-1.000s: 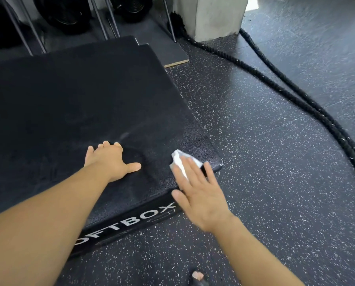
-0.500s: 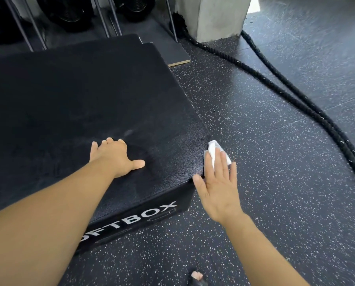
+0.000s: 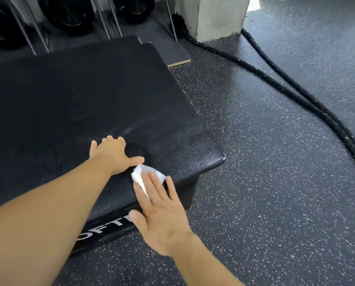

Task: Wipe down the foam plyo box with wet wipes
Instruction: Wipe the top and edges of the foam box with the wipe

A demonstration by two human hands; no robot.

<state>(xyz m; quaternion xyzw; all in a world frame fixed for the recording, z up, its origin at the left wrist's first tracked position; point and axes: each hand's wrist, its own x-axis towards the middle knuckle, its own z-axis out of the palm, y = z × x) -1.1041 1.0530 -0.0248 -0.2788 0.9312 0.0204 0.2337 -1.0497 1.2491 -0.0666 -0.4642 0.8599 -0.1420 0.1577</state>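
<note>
- while the foam plyo box (image 3: pixel 90 100) lay low on the speckled floor (image 3: pixel 255 182), its broad black top faced up, with white lettering partly visible on the front face.
- left hand (image 3: pixel 112 155): flat on the top near the front edge, fingers spread and straight, grasping nothing. a darker rounded patch lay beside the thumb; whether dent or damp could not be told.
- right hand (image 3: pixel 162 213): fingers straight and uncurled, pressing the wet wipe (image 3: pixel 138 176) onto the top just inside the front edge. the wipe lay bunched under the fingertips, just beside the left thumb.
- handling of the box, as judged: it appeared soft and yielding under load, and its pebbled cover seemed likely to drag on a damp wipe. it looked bulky enough to stay put, so a bracing palm served better than any hold.
- handling of the wipe, as judged: light, limp and prone to bunching, so flat pressure over its middle suited better than a pinch.
- a battle rope (image 3: pixel 296 96) lay on the floor, well apart to the right.
</note>
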